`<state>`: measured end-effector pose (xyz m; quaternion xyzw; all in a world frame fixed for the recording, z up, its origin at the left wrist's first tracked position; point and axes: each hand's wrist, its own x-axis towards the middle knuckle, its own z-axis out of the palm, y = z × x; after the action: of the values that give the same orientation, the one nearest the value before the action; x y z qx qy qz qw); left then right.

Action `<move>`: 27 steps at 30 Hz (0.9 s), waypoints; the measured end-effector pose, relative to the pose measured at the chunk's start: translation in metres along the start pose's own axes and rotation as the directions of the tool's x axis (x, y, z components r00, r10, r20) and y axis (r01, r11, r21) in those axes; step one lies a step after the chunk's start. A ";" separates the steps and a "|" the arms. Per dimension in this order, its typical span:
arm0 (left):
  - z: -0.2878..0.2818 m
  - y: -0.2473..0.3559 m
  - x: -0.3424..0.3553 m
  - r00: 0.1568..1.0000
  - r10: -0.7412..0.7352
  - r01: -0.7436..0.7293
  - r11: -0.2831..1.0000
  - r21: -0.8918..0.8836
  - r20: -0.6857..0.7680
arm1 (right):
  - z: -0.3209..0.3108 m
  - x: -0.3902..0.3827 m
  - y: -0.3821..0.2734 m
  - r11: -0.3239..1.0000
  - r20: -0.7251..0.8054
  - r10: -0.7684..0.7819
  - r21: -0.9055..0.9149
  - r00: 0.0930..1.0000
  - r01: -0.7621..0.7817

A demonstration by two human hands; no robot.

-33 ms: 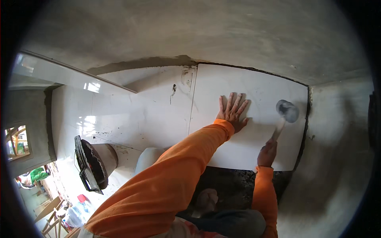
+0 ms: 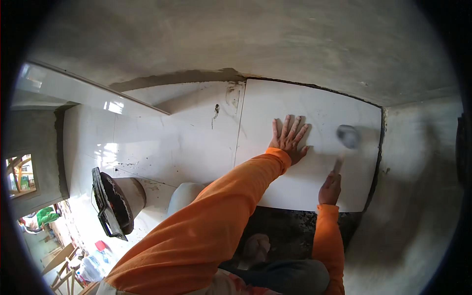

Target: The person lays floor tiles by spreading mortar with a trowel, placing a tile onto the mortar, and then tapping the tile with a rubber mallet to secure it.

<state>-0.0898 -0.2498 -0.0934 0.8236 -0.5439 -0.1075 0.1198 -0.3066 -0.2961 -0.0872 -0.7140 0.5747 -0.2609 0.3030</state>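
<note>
My left hand (image 2: 290, 141) lies flat with spread fingers on a large white floor tile (image 2: 275, 189). In my right hand (image 2: 330, 190) is the handle of a mallet (image 2: 347, 137) with a dark grey, rounded head. Motion blurs the head and upper handle, and I cannot tell whether the head touches the tile. The tile fills the corner, with a narrow dark gap along the back and right walls. Its left edge lies beside another white tile (image 2: 182, 132) with dark smears on it.
A bucket (image 2: 132, 199) with a black trowel-like tool across its mouth stands on the tiles at left. A leaning white panel (image 2: 93, 90) juts in from the far left. Dark rough ground (image 2: 285, 228) borders the tile's near edge, where a bare foot (image 2: 256, 246) rests.
The mallet's head has swung slightly to the left above the tile and is more blurred. My left hand keeps its place.
</note>
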 end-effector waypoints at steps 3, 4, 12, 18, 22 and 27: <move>0.005 -0.002 0.001 1.000 0.003 -0.003 1.000 0.025 -0.003 | -0.007 0.006 -0.012 0.987 0.194 0.159 -0.038 0.968 -0.154; 0.006 -0.003 0.000 1.000 0.006 -0.005 0.999 0.051 -0.009 | -0.006 0.006 -0.010 0.953 0.229 0.278 0.056 0.933 -0.298; -0.027 -0.056 -0.099 0.984 -0.158 0.158 0.987 0.016 0.080 | -0.003 -0.029 -0.001 0.936 -0.009 0.341 0.090 0.940 -0.339; -0.028 -0.054 -0.118 0.965 -0.224 0.216 0.974 0.069 0.136 | 0.003 -0.014 0.013 0.965 -0.129 0.257 0.087 0.958 -0.247; -0.031 -0.051 -0.117 0.971 -0.212 0.207 0.977 0.055 0.111 | -0.013 -0.009 -0.014 0.955 0.096 0.297 -0.016 0.950 -0.297; -0.028 -0.049 -0.118 0.970 -0.230 0.224 0.971 0.081 0.076 | -0.012 -0.027 -0.037 0.978 0.006 0.210 -0.001 0.978 -0.210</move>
<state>-0.0836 -0.1204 -0.0770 0.8788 -0.4542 -0.1360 0.0540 -0.2962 -0.2656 -0.0521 -0.6504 0.6459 -0.2251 0.3304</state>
